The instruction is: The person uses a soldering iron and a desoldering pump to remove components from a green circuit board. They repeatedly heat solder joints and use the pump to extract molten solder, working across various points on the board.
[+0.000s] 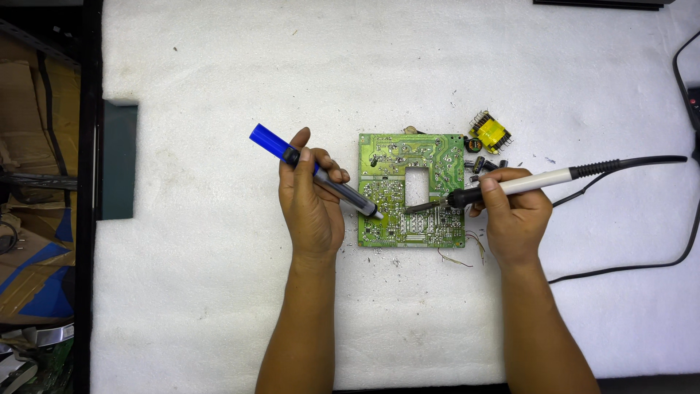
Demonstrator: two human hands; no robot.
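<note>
A white fibrous mat covers the counter (219, 306), and near its middle lies a green rectangular circuit board (386, 157) with a square cut-out, solder side up. Just past the board's right top corner sit a small yellow-wrapped transformer (490, 133) and a few loose dark cylindrical capacitors (481, 165); thin wire offcuts (456, 257) lie just below the board's lower right edge. The left hand (312, 201) has its grip closed around a desoldering pump with a blue plunger and grey barrel (321, 175), held slanted, its tip (378, 215) down on the board's lower left part. The right hand (514, 211) holds, pen-fashion, a soldering iron with a white handle and black cord (536, 179), its metal tip (423, 207) touching the board just below the cut-out. The two tips stand near each other but apart. To work the joint well, the iron should, I judge, rest flat on the pad until the solder shines, with the pump's nozzle brought right beside it and kept steady.
</note>
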